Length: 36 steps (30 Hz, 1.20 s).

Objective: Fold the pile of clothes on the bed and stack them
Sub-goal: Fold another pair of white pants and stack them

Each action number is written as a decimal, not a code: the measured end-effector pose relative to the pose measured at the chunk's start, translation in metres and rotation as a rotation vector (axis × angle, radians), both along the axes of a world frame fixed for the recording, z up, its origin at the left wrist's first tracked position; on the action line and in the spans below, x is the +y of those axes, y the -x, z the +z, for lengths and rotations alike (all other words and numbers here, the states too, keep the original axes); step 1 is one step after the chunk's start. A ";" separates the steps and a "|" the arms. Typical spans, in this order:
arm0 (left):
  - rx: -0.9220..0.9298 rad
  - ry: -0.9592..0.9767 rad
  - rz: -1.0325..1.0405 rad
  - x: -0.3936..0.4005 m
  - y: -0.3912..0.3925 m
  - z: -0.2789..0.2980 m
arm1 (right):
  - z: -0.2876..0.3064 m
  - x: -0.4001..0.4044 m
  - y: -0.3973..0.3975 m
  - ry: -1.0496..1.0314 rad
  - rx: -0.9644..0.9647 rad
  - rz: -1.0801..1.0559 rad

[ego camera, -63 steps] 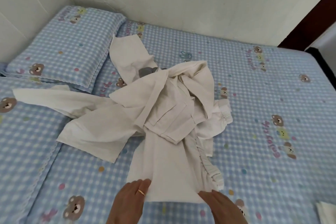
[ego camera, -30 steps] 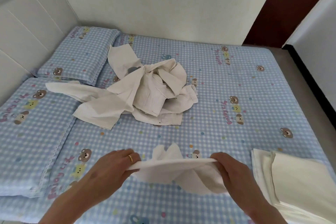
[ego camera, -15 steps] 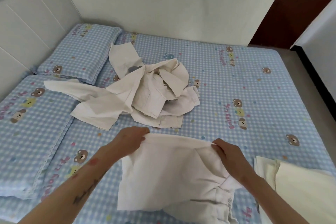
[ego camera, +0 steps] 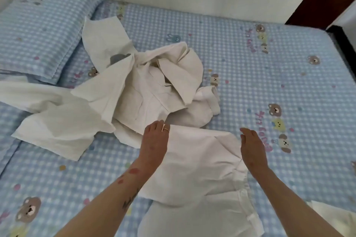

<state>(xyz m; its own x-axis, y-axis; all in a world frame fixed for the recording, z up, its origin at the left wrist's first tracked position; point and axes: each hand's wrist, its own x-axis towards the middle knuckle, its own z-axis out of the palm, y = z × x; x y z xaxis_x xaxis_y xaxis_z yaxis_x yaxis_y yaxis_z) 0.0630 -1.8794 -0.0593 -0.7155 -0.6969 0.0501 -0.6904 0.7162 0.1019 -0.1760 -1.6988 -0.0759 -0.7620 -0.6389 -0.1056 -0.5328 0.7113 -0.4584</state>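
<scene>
Bedding in blue-and-white check printed with small bears covers the bed point(ego camera: 269, 59), which runs to a pale wall at the far side. A matching pillow point(ego camera: 42, 31) lies at the far left corner. In the middle sits the pile of clothes point(ego camera: 134, 90), a loose heap of white garments, with one piece stretching left over the sheet and another reaching up toward the pillow. Just in front of the heap, touching its near edge, lies a white garment point(ego camera: 200, 175) spread flat, its gathered waistband toward the right. The left hand point(ego camera: 155, 140), wearing a ring, rests on the garment's far left corner with fingers curled over the edge. The right hand point(ego camera: 250, 146) lies at the far right corner, fingers straight. More white cloth point(ego camera: 335, 215) shows at the lower right edge.
</scene>
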 end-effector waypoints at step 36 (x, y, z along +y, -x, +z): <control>0.766 -1.104 1.021 0.279 -0.115 -0.082 | -0.091 0.276 -0.104 -0.196 0.127 0.654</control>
<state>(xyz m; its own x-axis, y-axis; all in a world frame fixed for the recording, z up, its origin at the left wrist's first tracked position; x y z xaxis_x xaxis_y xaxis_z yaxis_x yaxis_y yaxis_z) 0.1778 -1.6003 -0.1416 -0.0261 -0.7633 -0.6455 -0.3514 -0.5975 0.7208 -0.0722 -1.4227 -0.1665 -0.2413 -0.9492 -0.2018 -0.9211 0.2895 -0.2602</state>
